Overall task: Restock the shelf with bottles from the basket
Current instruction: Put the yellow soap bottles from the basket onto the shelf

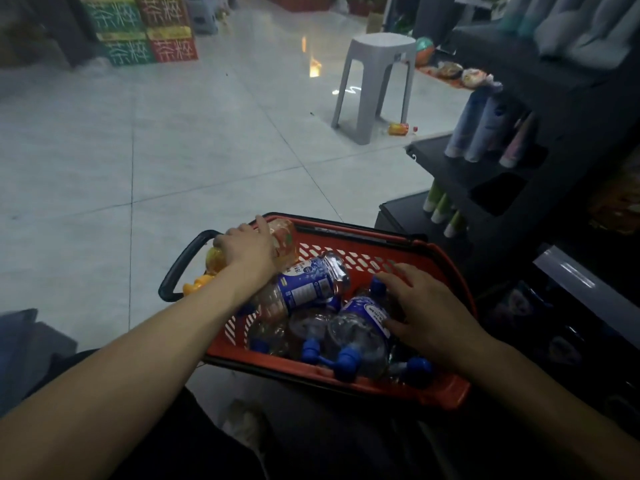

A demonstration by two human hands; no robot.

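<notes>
A red plastic basket (446,393) with a black handle (180,265) rests at my knees, holding several clear water bottles with blue labels and blue caps. My left hand (247,249) is wrapped around an orange drink bottle (285,237) at the basket's far left corner, its yellow cap end (195,285) sticking out over the rim. My right hand (427,308) lies on a blue-labelled water bottle (363,327) in the basket's right half, fingers curled around it. Another water bottle (308,282) lies between my hands. The dark shelf (460,174) stands to the right.
The shelf holds tubes and small bottles (485,129) on its tiers. A grey plastic stool (375,84) stands on the tiled floor ahead, with a fallen orange bottle (398,129) beside its leg. Green and red crates (145,29) are stacked at the far left.
</notes>
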